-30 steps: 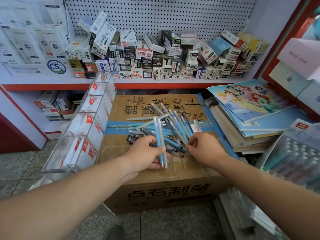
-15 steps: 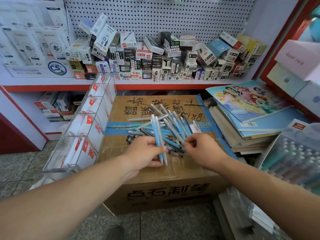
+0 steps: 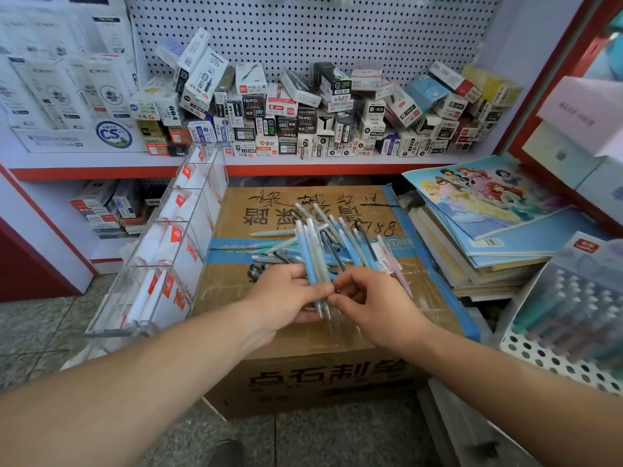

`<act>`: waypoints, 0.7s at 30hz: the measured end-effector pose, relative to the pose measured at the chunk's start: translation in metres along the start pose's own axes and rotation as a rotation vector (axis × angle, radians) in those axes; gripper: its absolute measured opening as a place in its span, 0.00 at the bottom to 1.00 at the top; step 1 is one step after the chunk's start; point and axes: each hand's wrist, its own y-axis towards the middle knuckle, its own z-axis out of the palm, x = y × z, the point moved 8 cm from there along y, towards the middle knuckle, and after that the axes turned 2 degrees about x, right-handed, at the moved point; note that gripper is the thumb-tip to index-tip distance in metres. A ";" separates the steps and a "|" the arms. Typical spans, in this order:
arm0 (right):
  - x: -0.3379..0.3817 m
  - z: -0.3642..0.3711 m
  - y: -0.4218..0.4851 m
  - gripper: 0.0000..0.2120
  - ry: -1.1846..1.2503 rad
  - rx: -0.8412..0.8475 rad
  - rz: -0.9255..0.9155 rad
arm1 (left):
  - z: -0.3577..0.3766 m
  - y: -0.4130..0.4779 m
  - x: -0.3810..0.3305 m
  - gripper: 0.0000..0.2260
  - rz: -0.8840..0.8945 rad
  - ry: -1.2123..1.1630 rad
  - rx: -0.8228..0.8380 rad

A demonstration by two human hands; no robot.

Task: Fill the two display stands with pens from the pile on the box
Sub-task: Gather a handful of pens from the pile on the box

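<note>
Several pale blue and grey pens (image 3: 315, 264) stand bunched in my left hand (image 3: 286, 298), whose fingers (image 3: 293, 273) are curled round them above the cardboard box (image 3: 303, 342). My right hand (image 3: 374, 305) pinches the same bunch between thumb and forefinger. More lie in the pile (image 3: 354, 244) on the box top, just beside the clear display stand (image 3: 161, 264) on my left.

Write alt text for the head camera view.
The left hand and right hand hold a bundle of pens over the loose pile on a cardboard box. A clear display stand stands at the box's left; a shelf crowded with small stationery boxes runs behind.
</note>
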 end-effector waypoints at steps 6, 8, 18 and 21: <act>-0.005 -0.001 0.012 0.04 0.062 0.037 0.029 | -0.009 0.004 0.004 0.10 -0.031 0.010 -0.047; -0.016 -0.014 0.022 0.03 -0.009 -0.062 0.093 | -0.012 0.005 0.007 0.10 -0.048 0.000 -0.064; -0.046 -0.034 0.047 0.10 -0.479 -0.107 0.296 | -0.018 0.008 0.011 0.10 -0.068 0.012 -0.078; -0.046 -0.034 0.050 0.09 -0.506 -0.106 0.310 | -0.018 0.008 0.012 0.11 -0.065 0.018 -0.072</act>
